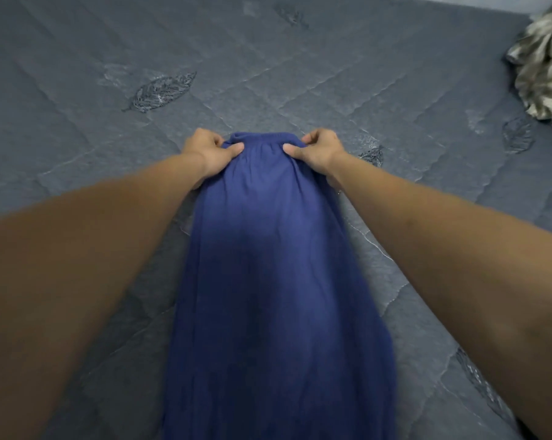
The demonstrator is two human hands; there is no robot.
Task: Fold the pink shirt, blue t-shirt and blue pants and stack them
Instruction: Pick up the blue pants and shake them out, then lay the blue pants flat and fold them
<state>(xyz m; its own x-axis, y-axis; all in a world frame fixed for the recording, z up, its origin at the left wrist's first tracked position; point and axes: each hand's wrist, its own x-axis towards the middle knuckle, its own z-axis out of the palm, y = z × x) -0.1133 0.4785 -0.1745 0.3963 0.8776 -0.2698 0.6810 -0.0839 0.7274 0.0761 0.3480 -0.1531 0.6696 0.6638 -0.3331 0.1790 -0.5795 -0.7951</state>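
The blue pants (268, 281) stretch lengthwise from the bottom of the view out to their gathered elastic waistband in the middle, over a grey quilted mattress (109, 74). My left hand (209, 150) pinches the left end of the waistband, thumb on top of the cloth. My right hand (319, 150) pinches the right end the same way. The lower part of the pants runs out of view at the bottom. No pink shirt or blue t-shirt shows in this view.
A crumpled beige and olive patterned cloth (544, 68) lies at the far right edge of the mattress. The mattress has stitched leaf patterns (160, 92) and a wall edge runs along the top right.
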